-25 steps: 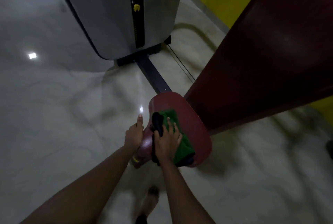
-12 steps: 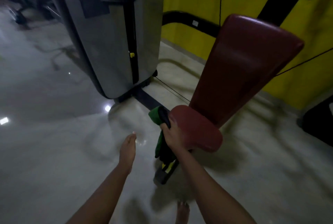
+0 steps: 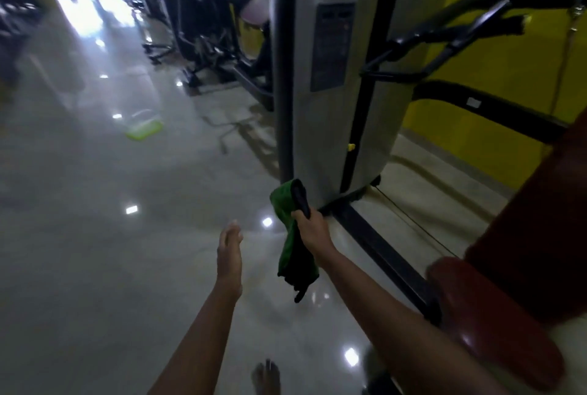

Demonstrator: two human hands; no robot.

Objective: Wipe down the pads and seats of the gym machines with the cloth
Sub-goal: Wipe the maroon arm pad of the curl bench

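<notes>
My right hand grips a green and black cloth that hangs down in the air over the floor, well clear of any pad. My left hand is held out flat beside it, fingers together, holding nothing. The dark red seat lies at the lower right, behind my right forearm, with its dark red back pad rising at the right edge. Neither hand touches the seat.
A tall grey weight-stack housing with black posts stands straight ahead on a black floor rail. Black handles jut out at upper right before a yellow wall. More dark machines line the far left. My bare foot shows below.
My right hand lifted the cloth off the red seat and swung it left into the air. My left hand let go of the seat edge. My view turned left toward the aisle.
</notes>
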